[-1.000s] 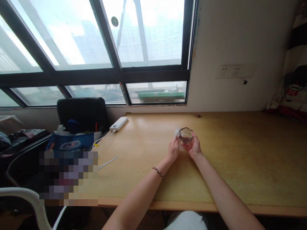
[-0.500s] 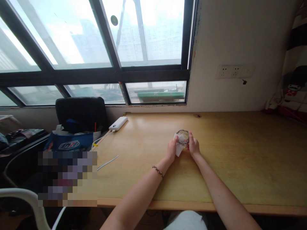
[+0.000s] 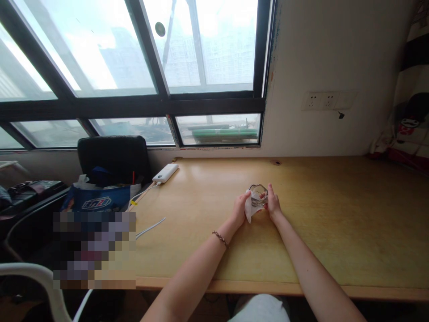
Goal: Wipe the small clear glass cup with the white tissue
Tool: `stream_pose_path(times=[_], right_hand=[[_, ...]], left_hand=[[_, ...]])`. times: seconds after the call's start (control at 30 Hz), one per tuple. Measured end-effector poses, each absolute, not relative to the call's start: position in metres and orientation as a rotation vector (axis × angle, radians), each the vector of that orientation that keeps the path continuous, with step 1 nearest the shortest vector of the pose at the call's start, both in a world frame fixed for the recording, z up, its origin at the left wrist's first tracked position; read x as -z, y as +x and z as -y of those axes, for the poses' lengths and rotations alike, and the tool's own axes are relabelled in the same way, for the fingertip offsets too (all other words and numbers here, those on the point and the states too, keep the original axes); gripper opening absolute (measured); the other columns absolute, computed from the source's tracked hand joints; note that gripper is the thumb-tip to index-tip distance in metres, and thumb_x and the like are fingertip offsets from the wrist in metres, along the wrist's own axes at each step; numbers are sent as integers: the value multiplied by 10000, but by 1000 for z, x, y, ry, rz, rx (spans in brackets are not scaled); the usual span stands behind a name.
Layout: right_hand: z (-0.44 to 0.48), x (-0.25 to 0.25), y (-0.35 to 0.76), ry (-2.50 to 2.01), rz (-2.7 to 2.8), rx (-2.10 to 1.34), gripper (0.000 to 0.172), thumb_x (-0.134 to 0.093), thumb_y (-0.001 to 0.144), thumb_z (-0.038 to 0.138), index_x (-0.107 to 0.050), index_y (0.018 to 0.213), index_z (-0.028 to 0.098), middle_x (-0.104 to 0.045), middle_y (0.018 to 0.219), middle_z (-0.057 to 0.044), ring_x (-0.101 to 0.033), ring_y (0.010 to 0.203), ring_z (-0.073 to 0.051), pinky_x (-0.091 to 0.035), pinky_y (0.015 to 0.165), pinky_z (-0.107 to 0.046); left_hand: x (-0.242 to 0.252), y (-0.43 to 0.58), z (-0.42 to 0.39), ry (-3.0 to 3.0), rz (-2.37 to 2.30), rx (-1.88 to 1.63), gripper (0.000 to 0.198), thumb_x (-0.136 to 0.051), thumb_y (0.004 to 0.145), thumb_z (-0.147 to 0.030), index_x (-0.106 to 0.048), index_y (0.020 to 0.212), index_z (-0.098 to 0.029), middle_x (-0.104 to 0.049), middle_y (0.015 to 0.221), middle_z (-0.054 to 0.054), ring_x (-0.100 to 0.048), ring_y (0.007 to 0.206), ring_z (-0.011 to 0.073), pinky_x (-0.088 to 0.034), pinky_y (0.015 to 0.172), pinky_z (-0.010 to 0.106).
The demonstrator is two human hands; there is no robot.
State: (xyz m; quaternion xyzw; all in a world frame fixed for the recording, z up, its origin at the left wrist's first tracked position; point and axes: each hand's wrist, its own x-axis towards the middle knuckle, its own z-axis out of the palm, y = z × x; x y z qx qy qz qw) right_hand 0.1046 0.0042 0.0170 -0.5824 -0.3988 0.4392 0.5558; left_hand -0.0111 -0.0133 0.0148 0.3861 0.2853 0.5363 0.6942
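Note:
A small clear glass cup [image 3: 259,195] with a wavy rim sits between both hands, low over the wooden desk [image 3: 335,223]. My right hand [image 3: 273,205] is wrapped round the cup's right side. My left hand [image 3: 240,208] pinches a white tissue [image 3: 249,209] against the cup's left side. A braided bracelet is on my left wrist.
A white power bank [image 3: 165,172] with a cable lies at the desk's back left. Left of the desk stand a black chair [image 3: 114,156] and a blue bag [image 3: 97,201]. A wall socket [image 3: 326,100] is above the desk. The window runs behind.
The cup has come down closer to the desk and tilted. The tissue now shows more at the cup's lower left.

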Motion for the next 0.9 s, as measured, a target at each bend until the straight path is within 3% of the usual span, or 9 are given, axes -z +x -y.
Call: stream_pose_path(times=[0.17,0.3,0.4,0.6,0.9], right_hand=[[-4,-18,105,-1365,981,-995,583,-297,685,673,-578,573,175,-469,351,7,-417,332,-130,-295,377,-251],[4,-28,103,-1304,1104,-675,439,-430,686,582,-593,817,196,-611,741,-26,-462,466,-113,-368,501,-249],[15,-34,97,-1201,1355,-541,317,-533,674,465,-591,882,232,-567,962,-37,-428,498,-97,-381,569,-255],[22,-28,85,-1140,1742,-501,194,-606,645,308,-603,836,276,-549,920,-9,-479,573,-120,-373,583,-256],[-3,-10,104,-1268,1624,-355,120,-572,685,304,-558,768,219,-518,808,-18,-489,582,-134,-390,582,-271]], left_hand=[[-15,-12,9,769,-725,-1223,432,-527,660,-432,-593,859,-55,-645,787,133,-593,615,213,-481,518,321],[-17,-17,6,716,-852,-1329,391,-537,647,-440,-589,756,-68,-624,642,89,-571,541,183,-471,491,302],[-17,-22,4,715,-915,-1389,380,-525,656,-448,-589,751,-86,-611,624,58,-558,533,163,-460,478,281],[-12,-26,0,816,-1020,-1484,356,-544,645,-452,-565,627,-97,-544,517,6,-483,454,99,-386,413,198],[-10,-27,-5,887,-991,-1391,407,-595,596,-500,-554,649,-98,-549,508,12,-491,418,108,-448,416,248]])
